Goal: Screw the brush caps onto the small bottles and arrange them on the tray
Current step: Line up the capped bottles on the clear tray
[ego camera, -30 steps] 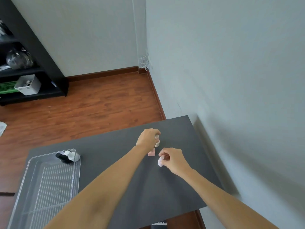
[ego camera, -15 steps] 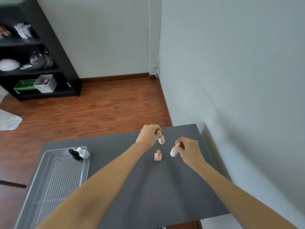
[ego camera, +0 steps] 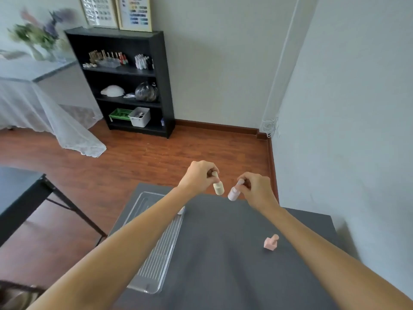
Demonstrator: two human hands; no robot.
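My left hand [ego camera: 197, 175] pinches the cap of a small cream bottle [ego camera: 218, 187], which hangs in the air over the table's far edge. My right hand [ego camera: 257, 189] grips the cap of a pale pink bottle [ego camera: 233, 193], tilted toward the cream one; the two bottles are close but apart. A square pink capped bottle [ego camera: 271, 242] stands alone on the dark table [ego camera: 223, 253], right of centre. The clear ribbed tray [ego camera: 156, 249] lies to the left, partly under my left forearm; a white bottle [ego camera: 181, 210] at its far corner is mostly hidden.
A grey wall runs along the table's right side. A second dark table [ego camera: 20, 193] stands at the left over the wooden floor. A black shelf unit [ego camera: 125, 81] with supplies stands against the back wall.
Both hands have lifted their bottles off the table and carried them forward and up. The view has tilted up, so the pink square bottle now sits nearer to me and to the right.
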